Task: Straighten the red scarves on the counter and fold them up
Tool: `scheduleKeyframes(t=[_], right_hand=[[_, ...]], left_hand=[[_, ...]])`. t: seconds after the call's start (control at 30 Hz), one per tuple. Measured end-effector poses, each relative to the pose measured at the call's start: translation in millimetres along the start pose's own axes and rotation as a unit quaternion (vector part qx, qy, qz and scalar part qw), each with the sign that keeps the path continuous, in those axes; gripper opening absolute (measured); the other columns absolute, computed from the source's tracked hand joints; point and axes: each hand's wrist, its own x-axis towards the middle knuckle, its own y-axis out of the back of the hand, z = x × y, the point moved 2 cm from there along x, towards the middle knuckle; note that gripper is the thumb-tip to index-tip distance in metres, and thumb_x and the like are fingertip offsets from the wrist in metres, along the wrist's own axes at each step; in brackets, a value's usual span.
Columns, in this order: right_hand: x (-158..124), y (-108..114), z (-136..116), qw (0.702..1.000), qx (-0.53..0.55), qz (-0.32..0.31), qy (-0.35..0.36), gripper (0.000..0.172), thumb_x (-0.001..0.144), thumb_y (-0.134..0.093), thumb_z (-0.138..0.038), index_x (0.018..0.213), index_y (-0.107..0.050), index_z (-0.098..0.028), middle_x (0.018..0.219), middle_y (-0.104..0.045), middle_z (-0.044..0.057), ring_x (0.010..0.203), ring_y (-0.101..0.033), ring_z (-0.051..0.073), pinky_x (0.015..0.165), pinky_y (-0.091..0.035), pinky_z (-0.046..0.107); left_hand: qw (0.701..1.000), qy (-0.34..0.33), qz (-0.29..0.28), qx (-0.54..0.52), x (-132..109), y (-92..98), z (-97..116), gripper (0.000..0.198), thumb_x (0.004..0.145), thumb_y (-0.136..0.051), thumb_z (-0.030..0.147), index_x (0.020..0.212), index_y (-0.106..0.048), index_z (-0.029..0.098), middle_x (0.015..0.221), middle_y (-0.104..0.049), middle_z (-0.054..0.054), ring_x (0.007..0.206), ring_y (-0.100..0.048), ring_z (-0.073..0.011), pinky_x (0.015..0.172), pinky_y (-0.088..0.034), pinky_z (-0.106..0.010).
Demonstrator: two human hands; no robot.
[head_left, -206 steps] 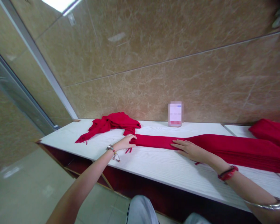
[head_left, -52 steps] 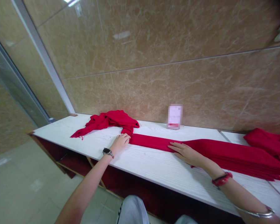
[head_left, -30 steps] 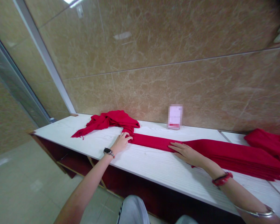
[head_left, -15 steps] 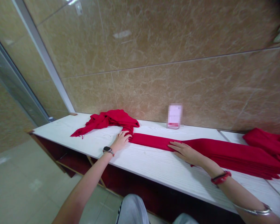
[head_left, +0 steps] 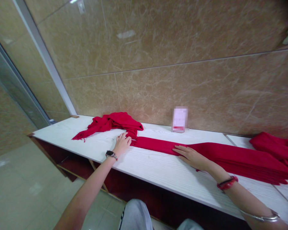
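Observation:
A long red scarf (head_left: pixel 158 145) lies folded in a narrow strip on the white counter top (head_left: pixel 156 166), widening to the right under several stacked layers. My right hand (head_left: pixel 192 157) rests flat on its strip, fingers stretched out. At the fringed left end is my left hand (head_left: pixel 122 143), its fingers apart and slightly bent beside the fringe; whether they touch the threads I cannot tell. Just behind that hand sits a crumpled red scarf (head_left: pixel 115 123) with a fringed corner pointing left.
More bunched red cloth (head_left: pixel 276 148) lies at the far right. A small pale blurred card or box (head_left: pixel 179 119) stands against the tiled wall (head_left: pixel 158 89). Under the counter are dark red open shelves (head_left: pixel 78 166). My knees (head_left: pixel 135 215) are close to its front edge.
My left hand has shifted slightly left, off the fringe, which now shows more. My right hand and the scarf have stayed in place.

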Motion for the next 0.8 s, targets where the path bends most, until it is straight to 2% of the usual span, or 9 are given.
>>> scheduleKeyframes(t=[0.1, 0.17, 0.23, 0.33, 0.4, 0.5, 0.63, 0.7, 0.8], right_hand=[[0, 1, -1, 1.0, -0.006, -0.008, -0.005, 0.044, 0.091, -0.03, -0.037, 0.131, -0.044, -0.025, 0.136, -0.043, 0.008, 0.123, -0.041, 0.023, 0.101, -0.034, 0.044], [0, 0, -1, 1.0, -0.008, -0.011, -0.004, 0.044, 0.091, -0.03, -0.036, 0.131, -0.044, -0.024, 0.136, -0.043, 0.008, 0.123, -0.04, 0.023, 0.101, -0.034, 0.044], [0, 0, 0, 1.0, -0.009, -0.011, -0.003, 0.044, 0.091, -0.03, -0.036, 0.131, -0.044, -0.024, 0.136, -0.043, 0.008, 0.123, -0.041, 0.023, 0.101, -0.034, 0.043], [0, 0, 0, 1.0, -0.003, -0.005, -0.001, 0.044, 0.09, -0.031, -0.036, 0.131, -0.044, -0.025, 0.136, -0.043, 0.008, 0.123, -0.041, 0.023, 0.101, -0.034, 0.044], [0, 1, 0, 1.0, 0.0, -0.004, -0.001, 0.044, 0.09, -0.031, -0.036, 0.131, -0.044, -0.025, 0.136, -0.043, 0.008, 0.122, -0.041, 0.023, 0.101, -0.034, 0.044], [0, 2, -1, 1.0, 0.0, -0.011, -0.005, 0.044, 0.09, -0.031, -0.036, 0.131, -0.043, -0.024, 0.136, -0.043, 0.008, 0.122, -0.041, 0.023, 0.102, -0.033, 0.044], [0, 2, -1, 1.0, 0.008, -0.013, -0.007, 0.045, 0.09, -0.031, -0.037, 0.131, -0.044, -0.024, 0.136, -0.042, 0.008, 0.123, -0.04, 0.024, 0.102, -0.032, 0.045], [0, 1, 0, 1.0, 0.009, -0.012, -0.007, 0.045, 0.09, -0.031, -0.038, 0.131, -0.044, -0.024, 0.136, -0.042, 0.009, 0.123, -0.04, 0.025, 0.102, -0.033, 0.046], [1, 1, 0, 1.0, 0.006, -0.013, -0.009, 0.045, 0.09, -0.031, -0.038, 0.132, -0.043, -0.025, 0.136, -0.042, 0.008, 0.123, -0.04, 0.024, 0.102, -0.033, 0.046]], left_hand=[[0.987, 0.15, 0.039, 0.034, -4, 2.3, -12, 0.032, 0.09, -0.035, 0.029, 0.086, -0.063, 0.014, 0.123, -0.044, -0.016, 0.115, -0.035, -0.0337, 0.091, -0.029, -0.054], [0.985, 0.166, 0.051, 0.019, -4, 5.1, -14, 0.03, 0.089, -0.036, 0.027, 0.094, -0.061, 0.012, 0.122, -0.044, -0.017, 0.115, -0.035, -0.0336, 0.091, -0.03, -0.053], [0.996, 0.081, 0.045, -0.017, 0, 6.8, -9, 0.029, 0.089, -0.035, 0.021, 0.108, -0.057, 0.014, 0.125, -0.043, -0.014, 0.115, -0.037, -0.029, 0.092, -0.033, -0.046], [0.989, -0.129, -0.021, -0.07, 7, 3.8, 8, 0.032, 0.089, -0.036, 0.019, 0.117, -0.052, 0.022, 0.125, -0.047, -0.006, 0.113, -0.041, -0.0205, 0.095, -0.033, -0.036], [0.981, -0.164, -0.072, -0.073, 8, -1.5, 14, 0.031, 0.089, -0.036, 0.021, 0.114, -0.054, 0.023, 0.119, -0.052, -0.003, 0.107, -0.046, -0.0186, 0.092, -0.035, -0.034], [0.997, -0.02, -0.069, -0.007, 7, -6.8, 10, 0.029, 0.089, -0.035, 0.024, 0.106, -0.057, 0.019, 0.106, -0.057, -0.008, 0.095, -0.051, -0.0226, 0.082, -0.039, -0.039], [0.982, 0.17, -0.009, 0.078, 1, -2.0, -1, 0.035, 0.09, -0.031, 0.031, 0.095, -0.061, 0.012, 0.095, -0.055, -0.015, 0.091, -0.05, -0.0288, 0.074, -0.039, -0.043], [0.989, 0.136, 0.007, 0.062, 3, 1.1, 1, 0.035, 0.09, -0.03, 0.03, 0.098, -0.06, 0.013, 0.096, -0.054, -0.014, 0.092, -0.049, -0.0271, 0.076, -0.04, -0.041], [0.999, -0.047, -0.007, -0.007, 10, 0.6, 13, 0.028, 0.089, -0.037, 0.026, 0.106, -0.058, 0.021, 0.11, -0.051, -0.009, 0.103, -0.044, -0.023, 0.087, -0.037, -0.037]])
